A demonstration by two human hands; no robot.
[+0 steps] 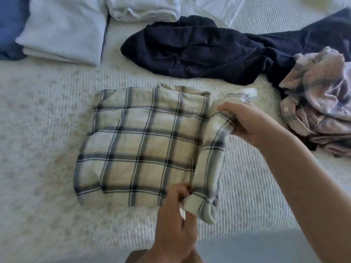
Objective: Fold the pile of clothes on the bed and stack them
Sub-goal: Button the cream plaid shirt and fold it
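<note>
The cream plaid shirt [140, 143] lies partly folded in the middle of the bed [38, 168], right in front of me. My left hand [175, 209] pinches its near right corner, and my right hand [245, 122] grips the bunched fabric at its far right edge. Beyond it sprawls a dark navy garment [199, 52], unfolded. A crumpled pink plaid shirt [321, 103] sits to the right. Folded pale grey clothes [62, 29] rest at the far left, beside a blue piece [9, 25].
</note>
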